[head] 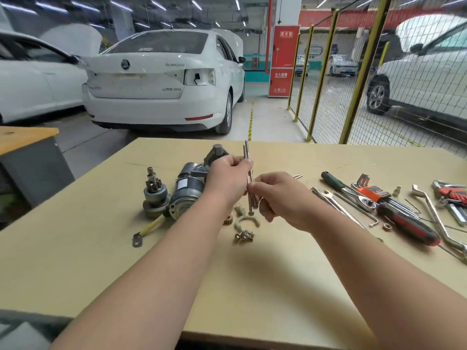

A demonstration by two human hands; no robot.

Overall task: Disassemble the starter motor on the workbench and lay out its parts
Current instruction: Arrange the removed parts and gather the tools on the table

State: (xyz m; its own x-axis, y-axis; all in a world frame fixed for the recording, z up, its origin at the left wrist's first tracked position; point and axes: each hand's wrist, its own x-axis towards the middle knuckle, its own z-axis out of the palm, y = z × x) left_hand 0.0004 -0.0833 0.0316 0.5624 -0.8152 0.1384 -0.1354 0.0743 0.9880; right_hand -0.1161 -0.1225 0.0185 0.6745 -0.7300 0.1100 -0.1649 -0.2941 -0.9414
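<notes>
The starter motor (pixel 185 192) lies left of centre on the workbench (pixel 252 286), with the pinion drive (pixel 154 192) standing just beside it. To its right, the left hand (pixel 227 174) and right hand (pixel 280 198) both pinch two long through-bolts (pixel 247 152). Small bolts (pixel 243 235) lie nearer. A ratchet (pixel 348 190) and screwdriver (pixel 406 223) lie farther right.

Bright overhead light, soft wide-angle blur

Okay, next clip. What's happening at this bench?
A person holds two long bolts roughly upright over the workbench, the left hand pinching higher up, the right hand lower. The starter motor, its drive gear and small screws lie below; hand tools lie to the right.
</notes>
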